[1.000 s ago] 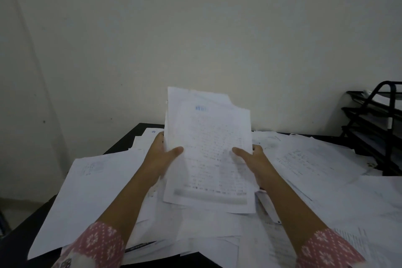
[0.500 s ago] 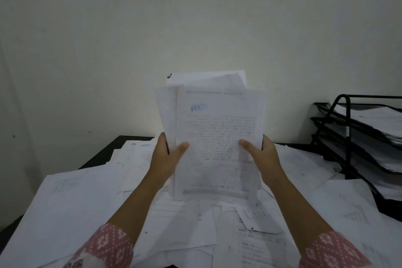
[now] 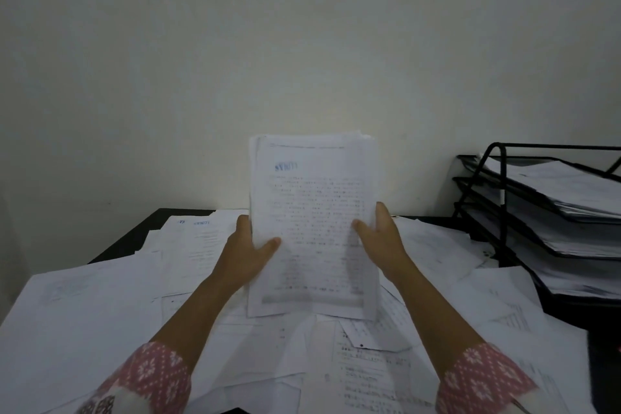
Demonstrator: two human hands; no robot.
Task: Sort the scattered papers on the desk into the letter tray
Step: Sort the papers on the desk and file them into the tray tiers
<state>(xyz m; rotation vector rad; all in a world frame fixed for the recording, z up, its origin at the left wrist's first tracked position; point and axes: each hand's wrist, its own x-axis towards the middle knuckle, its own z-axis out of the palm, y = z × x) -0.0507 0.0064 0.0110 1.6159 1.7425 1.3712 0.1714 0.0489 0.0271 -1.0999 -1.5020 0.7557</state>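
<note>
I hold a stack of printed white papers [image 3: 312, 212] upright above the middle of the desk, its lower edge near the loose sheets below. My left hand [image 3: 247, 252] grips the stack's left edge, thumb on the front page. My right hand [image 3: 381, 242] grips the right edge the same way. The edges of the stack look squared. A black wire letter tray [image 3: 504, 198] with three tiers stands at the right, each tier holding papers. Scattered papers [image 3: 100, 306] cover the desk around and under my arms.
The black desk [image 3: 134, 239] shows bare only at its far left corner and by the tray's base. A plain pale wall [image 3: 302, 60] rises right behind the desk. Loose sheets lie between the stack and the tray.
The fanned, uneven sheets have been pulled together into a neat upright stack. The view has swung right, bringing more of the letter tray into sight.
</note>
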